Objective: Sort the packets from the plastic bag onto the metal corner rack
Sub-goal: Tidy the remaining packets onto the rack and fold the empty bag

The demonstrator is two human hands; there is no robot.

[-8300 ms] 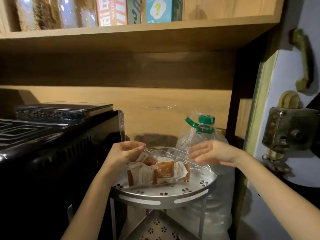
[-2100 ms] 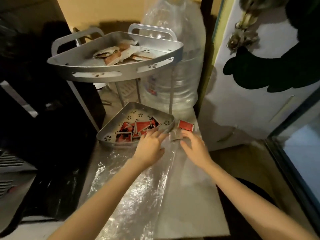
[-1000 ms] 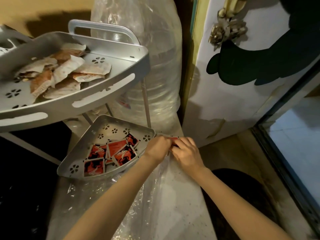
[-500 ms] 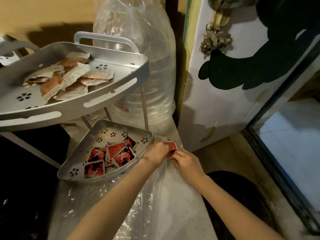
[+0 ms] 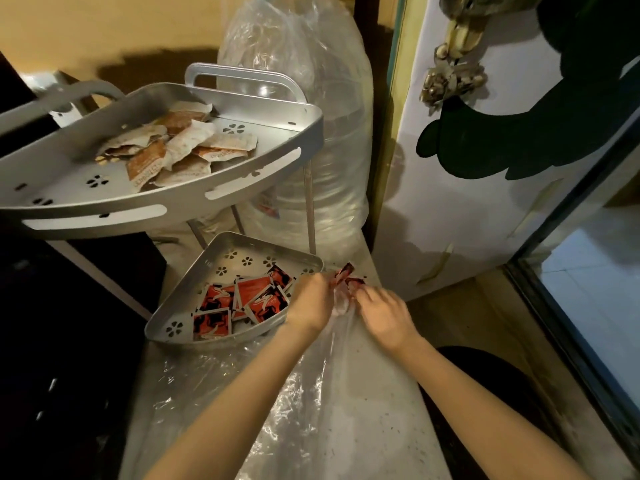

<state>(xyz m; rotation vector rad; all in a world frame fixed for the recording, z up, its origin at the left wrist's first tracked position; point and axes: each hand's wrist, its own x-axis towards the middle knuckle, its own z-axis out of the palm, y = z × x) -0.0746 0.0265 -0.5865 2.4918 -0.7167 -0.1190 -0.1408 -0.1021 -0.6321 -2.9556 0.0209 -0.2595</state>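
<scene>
The metal corner rack has two tiers. Its upper tier (image 5: 180,206) holds several brown-and-white packets (image 5: 173,148). Several red-and-black packets (image 5: 242,299) lie in the lower tier (image 5: 162,329). A clear plastic bag (image 5: 311,393) is spread flat on the counter below my arms. My left hand (image 5: 311,299) and my right hand (image 5: 381,313) meet at the bag's far end, just right of the lower tier. Both pinch the bag there, with red packets (image 5: 348,273) between the fingertips. Which fingers grip the packets is hard to tell.
A large clear water bottle (image 5: 304,133) wrapped in plastic stands behind the rack. A dark appliance (image 5: 52,341) fills the left. A white door (image 5: 485,188) with a dark sticker and a glass panel (image 5: 595,278) stand to the right, past the counter's edge.
Both hands stay together at the bag's far end. The red packets have tilted up between the fingertips, and the view has shifted slightly.
</scene>
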